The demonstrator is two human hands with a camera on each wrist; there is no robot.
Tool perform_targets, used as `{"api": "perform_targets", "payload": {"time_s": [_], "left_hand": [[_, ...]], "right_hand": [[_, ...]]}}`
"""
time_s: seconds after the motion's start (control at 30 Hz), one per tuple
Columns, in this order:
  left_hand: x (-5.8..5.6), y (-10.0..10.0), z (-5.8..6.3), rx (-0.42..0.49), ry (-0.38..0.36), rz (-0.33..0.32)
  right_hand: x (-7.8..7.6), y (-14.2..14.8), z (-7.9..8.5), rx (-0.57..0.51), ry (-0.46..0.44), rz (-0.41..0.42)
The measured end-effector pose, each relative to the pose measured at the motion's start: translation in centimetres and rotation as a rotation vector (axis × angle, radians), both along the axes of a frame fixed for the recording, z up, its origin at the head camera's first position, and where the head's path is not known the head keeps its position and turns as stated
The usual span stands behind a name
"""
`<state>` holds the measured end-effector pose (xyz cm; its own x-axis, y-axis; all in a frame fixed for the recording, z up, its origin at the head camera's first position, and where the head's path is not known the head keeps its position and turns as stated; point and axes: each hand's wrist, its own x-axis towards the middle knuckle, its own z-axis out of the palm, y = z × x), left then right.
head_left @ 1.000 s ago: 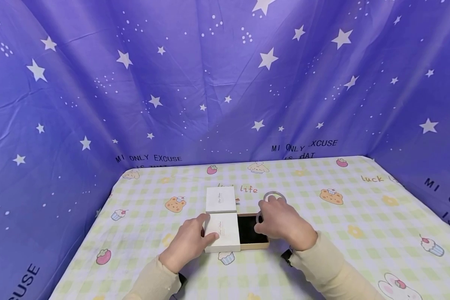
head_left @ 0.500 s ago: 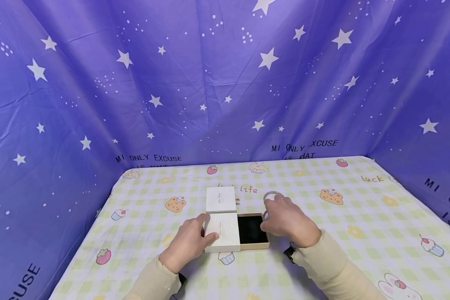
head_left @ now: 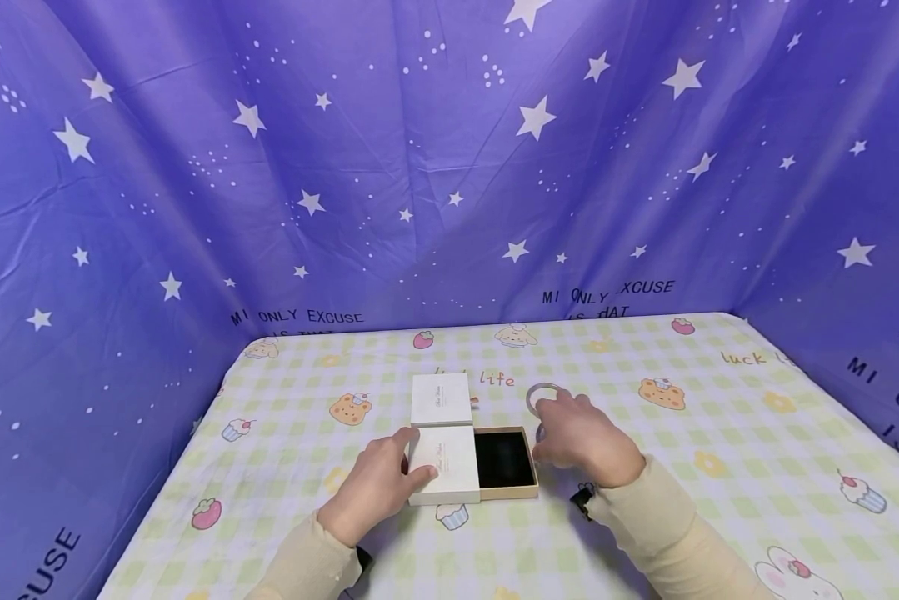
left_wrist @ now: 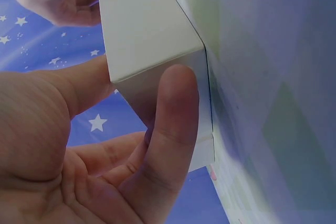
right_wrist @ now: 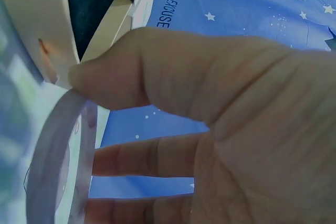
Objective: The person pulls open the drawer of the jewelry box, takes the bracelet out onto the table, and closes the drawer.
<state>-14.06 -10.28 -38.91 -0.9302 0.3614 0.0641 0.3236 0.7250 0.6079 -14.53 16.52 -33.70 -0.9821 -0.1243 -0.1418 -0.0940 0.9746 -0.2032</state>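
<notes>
My left hand (head_left: 380, 477) grips the left end of a white drawer-style gift box (head_left: 456, 467), thumb on its printed top, fingers at the far corner. Out of the sleeve's right side extends the cardboard drawer (head_left: 511, 492), showing a bare black lining. Just right of the drawer, my right hand (head_left: 586, 440) pinches a greyish translucent bangle (right_wrist: 46, 153) between thumb and fingers. In the right wrist view the thumb presses the bangle's edge beside the drawer. In the head view the fingers hide most of it. Another bangle (head_left: 543, 386) lies behind that hand, partly covered.
A second white box (head_left: 442, 398) with the same printing sits directly behind the first, a small brown tab (head_left: 475, 402) at its right side. A checked cloth (head_left: 284, 492) covers the table. A purple starry curtain (head_left: 412, 167) encloses the back and sides.
My right hand has drawn the bangle rightward, from over the drawer's black lining to beyond its right edge. The left hand, both boxes and the other bangle stay in place.
</notes>
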Motion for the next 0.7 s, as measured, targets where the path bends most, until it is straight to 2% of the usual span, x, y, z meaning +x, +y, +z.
{"api": "perform_targets", "payload": {"time_s": [0.7], "left_hand": [[0.00, 0.02, -0.07, 0.004, -0.008, -0.001]], "right_hand": [[-0.49, 0.70, -0.66, 0.021, -0.053, 0.008]]}}
